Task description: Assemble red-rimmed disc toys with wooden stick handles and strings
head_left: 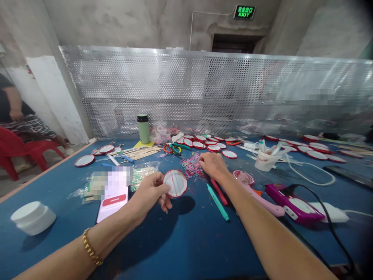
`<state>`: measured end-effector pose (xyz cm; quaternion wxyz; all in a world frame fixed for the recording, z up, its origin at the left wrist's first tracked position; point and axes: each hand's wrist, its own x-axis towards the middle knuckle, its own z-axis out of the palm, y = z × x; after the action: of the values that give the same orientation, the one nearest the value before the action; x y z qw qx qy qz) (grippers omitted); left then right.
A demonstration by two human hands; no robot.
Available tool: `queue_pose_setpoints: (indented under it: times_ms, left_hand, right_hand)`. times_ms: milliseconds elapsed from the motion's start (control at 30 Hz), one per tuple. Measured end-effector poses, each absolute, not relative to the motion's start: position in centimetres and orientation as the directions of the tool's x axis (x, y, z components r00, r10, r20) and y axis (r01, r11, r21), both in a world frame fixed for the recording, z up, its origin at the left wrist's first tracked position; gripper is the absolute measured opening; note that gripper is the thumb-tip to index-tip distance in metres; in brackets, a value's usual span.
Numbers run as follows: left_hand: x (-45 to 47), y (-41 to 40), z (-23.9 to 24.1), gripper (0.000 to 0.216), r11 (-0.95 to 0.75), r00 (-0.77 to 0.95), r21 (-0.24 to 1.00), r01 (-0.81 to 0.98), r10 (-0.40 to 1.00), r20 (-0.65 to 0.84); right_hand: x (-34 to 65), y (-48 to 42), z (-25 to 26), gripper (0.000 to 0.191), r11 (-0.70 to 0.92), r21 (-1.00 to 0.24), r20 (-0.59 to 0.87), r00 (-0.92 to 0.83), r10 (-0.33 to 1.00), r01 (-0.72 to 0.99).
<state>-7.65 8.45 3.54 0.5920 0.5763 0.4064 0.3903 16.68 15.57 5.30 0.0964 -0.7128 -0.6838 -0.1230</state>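
My left hand pinches a small round white disc with a red rim by its left edge, face toward me and raised above the blue table. Thin lines run across the disc. My right hand reaches down at the right edge of a pile of short pink, blue and purple strands. Its fingers are curled, and their tips are hidden, so what they grip does not show. Just below that hand lie a red pen-like tool and a turquoise pen.
Several red-rimmed discs lie along the back. Around the blue table are a green tumbler, thin sticks, a phone, a white jar, a cup of tools and a corded purple device.
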Motion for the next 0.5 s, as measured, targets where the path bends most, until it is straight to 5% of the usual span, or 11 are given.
queue_pose_setpoints:
  times_ms: [367,500]
  left_hand:
    - [-7.6,8.8,3.3,0.023,0.030,0.378,1.000,0.004,0.926,-0.029]
    - [-7.7,8.7,3.5,0.022,0.022,0.397,0.999,-0.034,0.918,-0.007]
  right_hand:
    - [18.4,15.8,6.6,0.014,0.083,-0.174,0.586,0.036,0.810,0.981]
    - [17.5,15.5,6.9,0.012,0.214,-0.386,0.612,0.076,0.788,0.897]
